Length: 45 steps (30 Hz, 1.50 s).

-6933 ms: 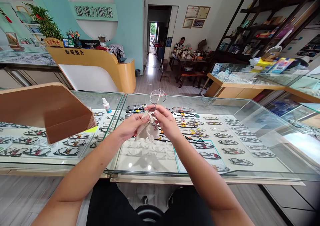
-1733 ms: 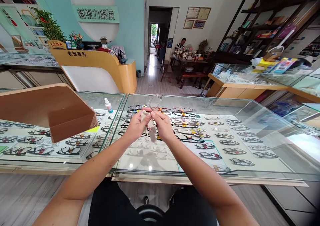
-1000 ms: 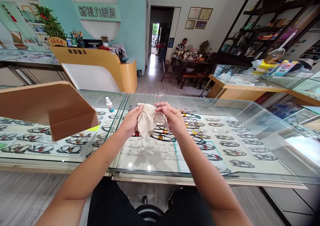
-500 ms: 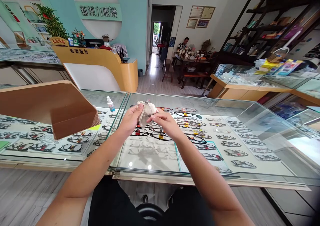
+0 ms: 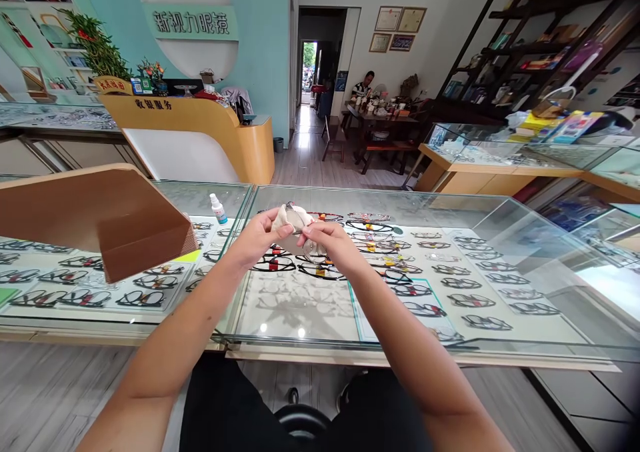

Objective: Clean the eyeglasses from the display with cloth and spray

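Observation:
Over the glass display case, my left hand (image 5: 256, 237) is closed on a beige cleaning cloth (image 5: 295, 218), bunched between thumb and fingers. My right hand (image 5: 334, 240) pinches a thin-framed pair of eyeglasses (image 5: 312, 249) close to the cloth. One clear lens shows below the right fingertips; the rest of the pair is hidden by cloth and fingers. Under my hands, on and in the case, lie several dark-framed glasses (image 5: 323, 269) with red and yellow tags.
A white spray bottle (image 5: 218, 209) stands on the left glass top. Beside it a brown cardboard box (image 5: 145, 222) juts in from the left. The case's front edge (image 5: 400, 359) runs before my knees. A person (image 5: 363, 87) sits at a far table.
My left fingers have shifted around the cloth, which is now folded flatter, its hanging part gone from sight. The right hand stays pinched beside it. The view has shifted slightly.

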Available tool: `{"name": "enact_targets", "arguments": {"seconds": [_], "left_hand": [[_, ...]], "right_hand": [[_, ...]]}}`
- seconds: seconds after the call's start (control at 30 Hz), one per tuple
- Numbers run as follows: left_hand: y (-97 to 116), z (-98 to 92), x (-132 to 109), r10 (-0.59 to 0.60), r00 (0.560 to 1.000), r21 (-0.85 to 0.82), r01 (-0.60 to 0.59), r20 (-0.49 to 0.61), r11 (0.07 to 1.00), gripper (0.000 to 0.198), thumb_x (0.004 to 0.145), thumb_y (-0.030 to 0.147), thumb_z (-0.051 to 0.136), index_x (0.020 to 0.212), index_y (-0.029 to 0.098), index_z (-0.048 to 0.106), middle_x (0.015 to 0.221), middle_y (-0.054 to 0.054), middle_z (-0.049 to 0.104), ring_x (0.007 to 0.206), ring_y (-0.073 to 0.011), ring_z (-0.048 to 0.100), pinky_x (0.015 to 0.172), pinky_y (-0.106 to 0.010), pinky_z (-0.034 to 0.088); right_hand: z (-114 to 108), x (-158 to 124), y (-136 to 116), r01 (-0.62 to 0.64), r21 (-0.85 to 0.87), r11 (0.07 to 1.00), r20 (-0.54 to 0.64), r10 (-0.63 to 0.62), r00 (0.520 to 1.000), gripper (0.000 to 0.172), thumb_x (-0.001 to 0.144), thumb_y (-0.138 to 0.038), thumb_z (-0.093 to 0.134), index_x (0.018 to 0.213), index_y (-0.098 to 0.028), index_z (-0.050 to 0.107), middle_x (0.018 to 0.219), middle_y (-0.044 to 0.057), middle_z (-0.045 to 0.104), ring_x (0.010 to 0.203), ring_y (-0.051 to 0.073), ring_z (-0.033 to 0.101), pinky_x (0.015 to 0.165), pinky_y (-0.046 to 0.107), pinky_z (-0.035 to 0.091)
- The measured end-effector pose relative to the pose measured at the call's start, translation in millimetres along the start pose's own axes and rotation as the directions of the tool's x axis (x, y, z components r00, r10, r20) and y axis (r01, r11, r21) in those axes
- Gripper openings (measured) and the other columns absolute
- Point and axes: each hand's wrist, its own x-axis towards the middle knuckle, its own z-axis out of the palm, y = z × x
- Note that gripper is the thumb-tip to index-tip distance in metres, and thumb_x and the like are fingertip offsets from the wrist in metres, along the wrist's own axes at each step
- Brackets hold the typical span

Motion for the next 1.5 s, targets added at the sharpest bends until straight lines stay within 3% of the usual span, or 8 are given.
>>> {"name": "enact_targets", "arguments": {"seconds": [0.23,0.6,0.8,0.93,1.1,1.23,1.37,1.5], "left_hand": [[1,1.7,-2,0.007,1.0,0.048,-0.007,-0.004,0.999,0.068,0.073,0.048,0.105,0.123,0.015,0.073,0.098,-0.007,0.081,0.082,-0.0186,0.073,0.072,-0.026,0.056],[-9,18.0,-1,0.09,0.975,-0.012,-0.094,-0.203,0.995,0.063,0.063,0.055,0.108,0.101,0.016,0.075,0.083,-0.002,0.077,0.067,-0.0131,0.065,0.063,-0.024,0.05],[-12,25.2,-4,0.11,0.966,-0.028,-0.12,-0.234,0.992,0.06,0.081,0.073,0.093,0.088,0.019,0.068,0.058,0.003,0.063,0.046,-0.0098,0.05,0.05,-0.025,0.039],[-10,20.9,-2,0.102,0.955,-0.022,-0.112,-0.279,0.993,0.065,0.082,0.08,0.088,0.081,0.018,0.068,0.059,0.001,0.063,0.05,-0.0102,0.052,0.05,-0.024,0.04],[2,2.7,1,-0.023,0.992,-0.096,0.011,-0.124,0.995,0.062,0.074,0.07,0.099,0.088,0.015,0.075,0.074,-0.003,0.074,0.062,-0.0135,0.063,0.057,-0.024,0.048],[9,-3.0,-1,-0.054,0.998,-0.087,0.057,0.04,0.995,0.057,0.078,0.057,0.101,0.11,0.015,0.078,0.087,-0.006,0.079,0.072,-0.018,0.071,0.063,-0.027,0.052],[4,1.4,-2,-0.018,1.0,-0.049,0.018,-0.001,0.999,0.067,0.075,0.049,0.105,0.124,0.017,0.074,0.1,-0.006,0.082,0.082,-0.0192,0.074,0.071,-0.027,0.055],[-5,4.1,0,0.023,1.0,-0.032,-0.022,0.005,0.999,0.063,0.076,0.05,0.104,0.12,0.018,0.071,0.081,-0.002,0.077,0.076,-0.018,0.069,0.071,-0.027,0.053]], "right_hand": [[0,-1,2,-0.003,-0.01,1.0,0.019,0.004,1.0,0.049,0.088,-0.066,0.085,0.072,-0.02,0.085,0.079,0.003,0.062,0.08,0.019,0.055,0.077,0.033,0.042],[3,-4,3,0.114,-0.278,0.954,0.131,-0.079,0.988,0.067,0.101,-0.083,0.061,0.091,-0.021,0.087,0.097,0.006,0.071,0.092,0.021,0.06,0.089,0.035,0.048],[12,-8,0,0.2,-0.363,0.91,0.184,-0.14,0.973,0.068,0.105,-0.081,0.054,0.092,-0.022,0.084,0.092,0.005,0.072,0.094,0.022,0.06,0.096,0.036,0.048],[15,-9,0,0.182,-0.349,0.919,0.163,-0.131,0.978,0.066,0.106,-0.078,0.056,0.091,-0.021,0.084,0.09,0.005,0.07,0.092,0.022,0.06,0.092,0.036,0.048],[9,-5,1,0.096,-0.199,0.975,0.039,-0.09,0.995,0.058,0.101,-0.073,0.067,0.083,-0.02,0.083,0.093,0.005,0.071,0.094,0.022,0.061,0.092,0.035,0.047],[7,-4,0,0.004,-0.033,0.999,0.015,-0.003,1.0,0.056,0.094,-0.073,0.074,0.079,-0.02,0.081,0.086,0.004,0.065,0.08,0.019,0.055,0.077,0.033,0.045],[9,-4,2,-0.036,-0.001,0.999,0.015,0.036,0.999,0.059,0.09,-0.078,0.076,0.081,-0.019,0.081,0.081,0.003,0.061,0.074,0.017,0.051,0.068,0.031,0.041],[11,-5,5,-0.03,-0.051,0.998,0.01,0.03,0.999,0.059,0.092,-0.076,0.073,0.081,-0.019,0.082,0.076,0.002,0.061,0.075,0.017,0.05,0.072,0.031,0.041]]}}
